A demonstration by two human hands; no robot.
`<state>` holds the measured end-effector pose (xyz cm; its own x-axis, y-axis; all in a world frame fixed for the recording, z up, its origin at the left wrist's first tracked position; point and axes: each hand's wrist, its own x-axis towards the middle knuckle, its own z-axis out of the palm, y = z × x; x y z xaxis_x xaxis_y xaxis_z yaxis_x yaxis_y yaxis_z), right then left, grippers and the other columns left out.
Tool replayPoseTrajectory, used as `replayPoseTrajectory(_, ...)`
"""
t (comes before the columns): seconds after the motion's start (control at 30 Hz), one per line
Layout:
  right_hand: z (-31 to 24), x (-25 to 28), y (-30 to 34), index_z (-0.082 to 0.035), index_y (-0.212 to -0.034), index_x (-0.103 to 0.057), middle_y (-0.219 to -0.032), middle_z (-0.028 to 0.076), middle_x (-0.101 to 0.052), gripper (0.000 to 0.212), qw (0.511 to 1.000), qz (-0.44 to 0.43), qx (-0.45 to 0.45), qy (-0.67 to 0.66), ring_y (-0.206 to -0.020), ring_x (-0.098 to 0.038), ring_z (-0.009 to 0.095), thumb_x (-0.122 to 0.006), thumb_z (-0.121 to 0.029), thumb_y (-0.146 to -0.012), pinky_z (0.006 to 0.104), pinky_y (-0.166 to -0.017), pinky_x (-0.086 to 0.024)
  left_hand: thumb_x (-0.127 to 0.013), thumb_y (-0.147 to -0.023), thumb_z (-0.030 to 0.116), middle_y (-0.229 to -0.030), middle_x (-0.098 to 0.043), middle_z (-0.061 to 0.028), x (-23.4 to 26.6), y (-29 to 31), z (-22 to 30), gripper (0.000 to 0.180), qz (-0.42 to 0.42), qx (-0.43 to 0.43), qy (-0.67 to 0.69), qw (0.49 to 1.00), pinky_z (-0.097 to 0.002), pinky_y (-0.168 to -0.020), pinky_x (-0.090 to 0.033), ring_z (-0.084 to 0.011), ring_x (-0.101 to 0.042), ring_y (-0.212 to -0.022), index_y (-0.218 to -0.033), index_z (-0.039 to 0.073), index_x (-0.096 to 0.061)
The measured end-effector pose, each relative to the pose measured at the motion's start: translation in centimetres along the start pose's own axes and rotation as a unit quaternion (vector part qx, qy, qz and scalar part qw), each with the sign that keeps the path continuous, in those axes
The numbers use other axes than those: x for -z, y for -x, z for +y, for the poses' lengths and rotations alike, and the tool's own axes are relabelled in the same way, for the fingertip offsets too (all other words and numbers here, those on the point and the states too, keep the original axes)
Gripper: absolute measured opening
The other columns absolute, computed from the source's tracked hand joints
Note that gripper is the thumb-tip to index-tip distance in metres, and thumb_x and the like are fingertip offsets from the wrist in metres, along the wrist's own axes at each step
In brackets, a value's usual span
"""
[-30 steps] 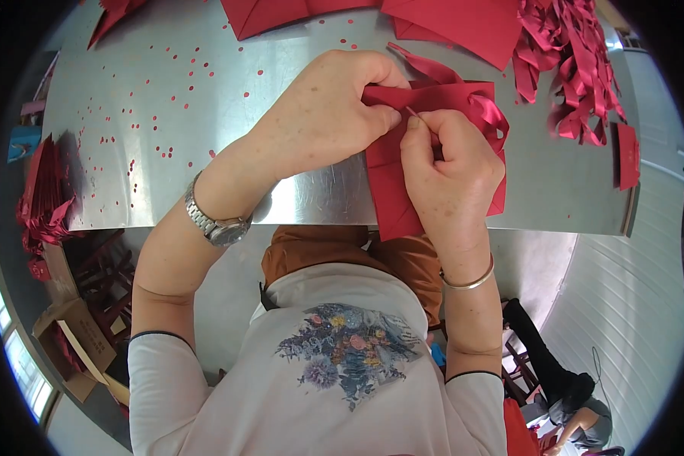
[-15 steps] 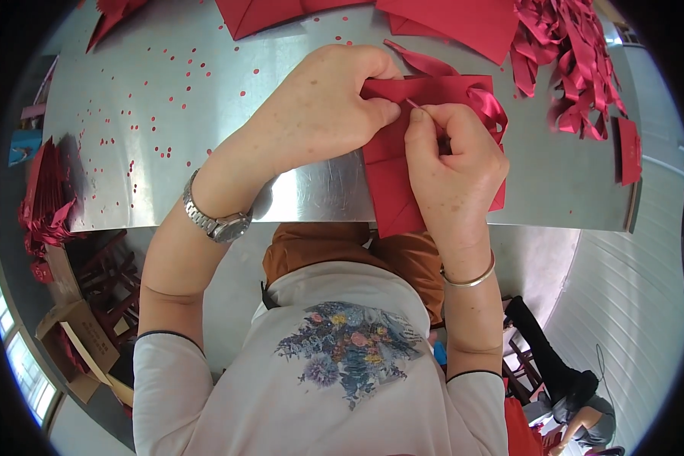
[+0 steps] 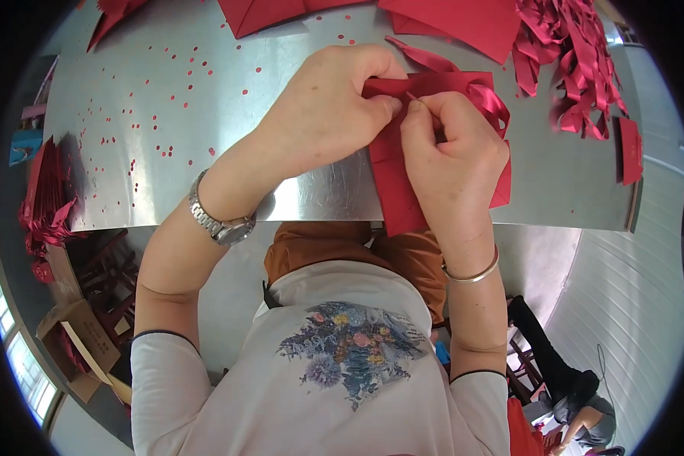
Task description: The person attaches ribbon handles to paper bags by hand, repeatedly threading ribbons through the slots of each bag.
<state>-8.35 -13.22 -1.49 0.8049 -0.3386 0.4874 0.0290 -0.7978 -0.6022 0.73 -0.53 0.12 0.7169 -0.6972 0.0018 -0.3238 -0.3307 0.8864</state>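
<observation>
A red paper bag (image 3: 395, 182) lies at the table's front edge, its lower end hanging over that edge. My left hand (image 3: 338, 102) is closed on the bag's upper left edge, thumb on the near face and fingers behind. Beside that thumb, my right hand (image 3: 457, 156) pinches a thin reddish ribbon end (image 3: 411, 96) between thumb and forefinger. A loop of shiny red ribbon (image 3: 490, 105) shows at the bag's upper right corner. Another length of ribbon (image 3: 425, 58) trails out behind the top edge. My fingers hide part of the bag's top.
More red paper bags (image 3: 456, 26) lie along the far side of the metal table (image 3: 304, 201). A heap of red ribbons (image 3: 577, 68) is at the far right. Small red paper dots (image 3: 159, 150) are scattered on the left. Another person (image 3: 585, 414) is at the lower right.
The bag's lower part has swung slightly to the right. My right fingertips have moved a little up and left, with the ribbon end still pinched.
</observation>
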Motion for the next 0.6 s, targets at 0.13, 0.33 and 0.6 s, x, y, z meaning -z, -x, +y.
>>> replayPoseTrajectory(0.13, 0.1, -0.4, -0.3, -0.008, -0.064, -0.047, -0.056, 0.006, -0.048, 0.022, 0.989, 0.001, 0.103, 0.106, -0.048, -0.053, 0.024, -0.065, -0.008, -0.077, 0.0348, -0.043, -0.044, -0.062, -0.083, -0.001, -0.087, -0.066, -0.0096, -0.6, 0.1, -0.2, 0.017, 0.036, -0.037, -0.003, 0.999, -0.0275, -0.073, -0.05, -0.015, -0.061, -0.079, -0.1, -0.003, -0.061)
replayPoseTrajectory(0.33, -0.3, 0.2, -0.8, -0.009, -0.064, -0.047, -0.056, 0.006, -0.05, 0.02, 0.981, -0.055, 0.103, 0.154, -0.049, -0.055, 0.025, -0.064, -0.01, -0.077, 0.0356, -0.043, -0.045, -0.061, -0.083, -0.002, -0.088, -0.066, -0.0103, -0.6, 0.2, -0.2, 0.018, 0.038, -0.039, -0.022, 0.998, -0.0287, -0.072, -0.05, -0.0168, -0.062, -0.078, -0.1, -0.002, -0.061)
replayPoseTrajectory(0.6, 0.2, 0.1, -1.1, -0.007, -0.067, -0.051, -0.061, 0.009, -0.055, 0.018, 0.989, -0.069, 0.064, 0.116, -0.052, -0.059, 0.028, -0.064, -0.011, -0.077, 0.0377, -0.046, -0.047, -0.059, -0.085, -0.003, -0.087, -0.066, -0.0079, -0.9, 0.2, -0.7, 0.018, 0.034, -0.077, -0.002, 0.996, -0.0264, -0.068, -0.049, -0.0143, -0.061, -0.076, -0.102, -0.001, -0.061)
